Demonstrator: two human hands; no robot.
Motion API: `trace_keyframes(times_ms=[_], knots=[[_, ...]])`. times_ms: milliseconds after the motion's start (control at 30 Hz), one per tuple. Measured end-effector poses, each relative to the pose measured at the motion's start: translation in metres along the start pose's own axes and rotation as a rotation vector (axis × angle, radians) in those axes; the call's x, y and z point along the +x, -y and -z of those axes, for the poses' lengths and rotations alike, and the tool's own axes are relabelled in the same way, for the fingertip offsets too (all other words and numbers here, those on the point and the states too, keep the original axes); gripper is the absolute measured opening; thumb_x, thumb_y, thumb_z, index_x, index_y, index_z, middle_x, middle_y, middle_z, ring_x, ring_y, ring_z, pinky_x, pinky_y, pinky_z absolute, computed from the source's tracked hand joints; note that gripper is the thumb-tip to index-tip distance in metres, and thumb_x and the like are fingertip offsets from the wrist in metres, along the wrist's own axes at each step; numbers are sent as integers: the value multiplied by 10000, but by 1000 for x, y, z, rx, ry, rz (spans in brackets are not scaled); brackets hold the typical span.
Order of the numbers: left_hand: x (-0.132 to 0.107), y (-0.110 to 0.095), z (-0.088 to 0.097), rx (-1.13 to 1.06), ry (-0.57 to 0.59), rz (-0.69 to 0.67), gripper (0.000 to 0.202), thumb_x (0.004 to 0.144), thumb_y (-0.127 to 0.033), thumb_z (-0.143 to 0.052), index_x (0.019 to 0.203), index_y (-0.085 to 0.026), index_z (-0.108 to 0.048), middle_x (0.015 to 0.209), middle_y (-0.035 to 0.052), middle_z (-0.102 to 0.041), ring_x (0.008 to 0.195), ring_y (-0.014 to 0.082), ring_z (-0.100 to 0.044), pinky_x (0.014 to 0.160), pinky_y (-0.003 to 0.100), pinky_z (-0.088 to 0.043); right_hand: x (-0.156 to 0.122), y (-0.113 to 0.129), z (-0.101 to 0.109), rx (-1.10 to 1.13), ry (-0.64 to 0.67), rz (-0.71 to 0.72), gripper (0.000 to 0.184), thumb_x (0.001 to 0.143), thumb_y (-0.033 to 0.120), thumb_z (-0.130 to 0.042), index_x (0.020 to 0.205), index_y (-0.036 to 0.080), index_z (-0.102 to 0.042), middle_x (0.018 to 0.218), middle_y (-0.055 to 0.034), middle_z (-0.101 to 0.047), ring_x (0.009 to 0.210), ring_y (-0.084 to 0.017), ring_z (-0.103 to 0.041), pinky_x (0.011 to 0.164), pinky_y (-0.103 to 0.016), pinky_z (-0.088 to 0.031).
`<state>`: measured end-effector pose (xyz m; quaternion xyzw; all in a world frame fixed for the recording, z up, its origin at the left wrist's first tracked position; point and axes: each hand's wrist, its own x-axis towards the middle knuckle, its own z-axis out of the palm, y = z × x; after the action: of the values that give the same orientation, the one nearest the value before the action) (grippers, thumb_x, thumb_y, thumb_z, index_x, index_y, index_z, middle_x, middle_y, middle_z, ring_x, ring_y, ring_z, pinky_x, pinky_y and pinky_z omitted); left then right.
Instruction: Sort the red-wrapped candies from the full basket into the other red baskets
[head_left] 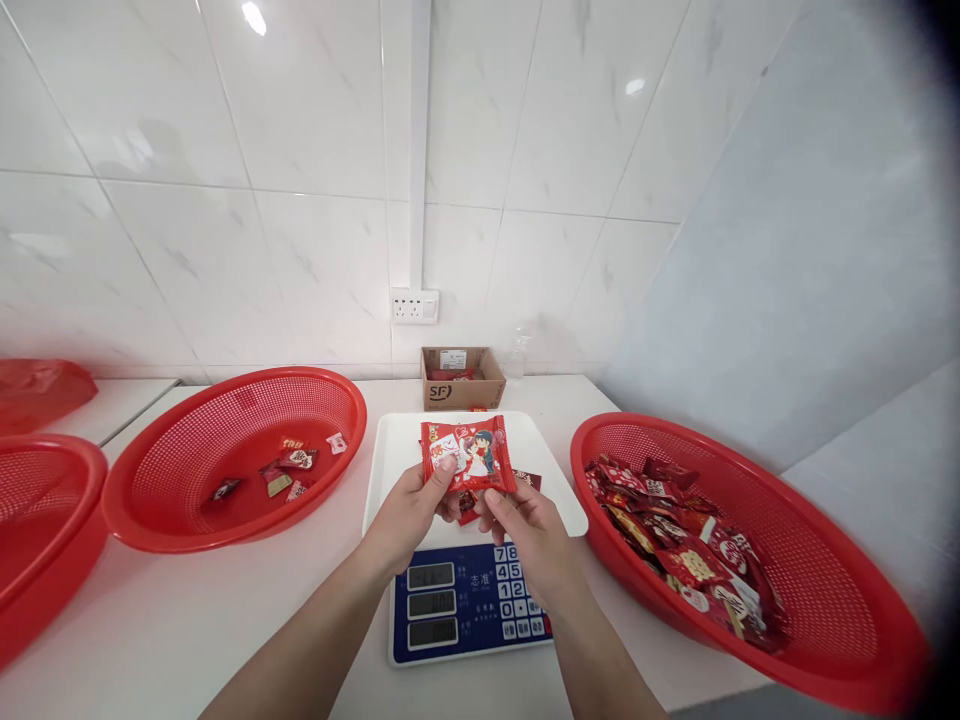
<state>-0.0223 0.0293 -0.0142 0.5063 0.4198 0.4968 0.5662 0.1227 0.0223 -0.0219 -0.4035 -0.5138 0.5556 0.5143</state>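
Both my hands hold up a red candy packet [480, 455] printed with a cartoon couple and hearts. My left hand [420, 500] pinches its lower left part, thumb on the front. At the lower right corner, my right hand [525, 520] grips it between thumb and fingers. The packet is above the white pan [397, 450] of a digital scale [465, 600] with a blue keypad panel. Several dark red packets [529, 480] lie on the pan, partly hidden behind the held packet and my fingers.
On the right stands a red basket [847, 640] with many snack packets [694, 565]. A red basket [172, 440] on the left holds several packets; another red basket [60, 520] is beside it. A cardboard box [465, 395] sits behind the scale, below a wall socket [415, 306].
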Motion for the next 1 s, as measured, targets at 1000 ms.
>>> trace_keyframes(times_ms=[1000], knots=[[-8,-7,-8,3,200,-11,353,766,-473,-599,847,-131,-632,710,24,-580,618,123,-459,567,242,-386,1,-16,5,-8,-88,60,397,758,490,-614,554,186,-461,441,57,-424,428,-77,-356,437,-229,-277]])
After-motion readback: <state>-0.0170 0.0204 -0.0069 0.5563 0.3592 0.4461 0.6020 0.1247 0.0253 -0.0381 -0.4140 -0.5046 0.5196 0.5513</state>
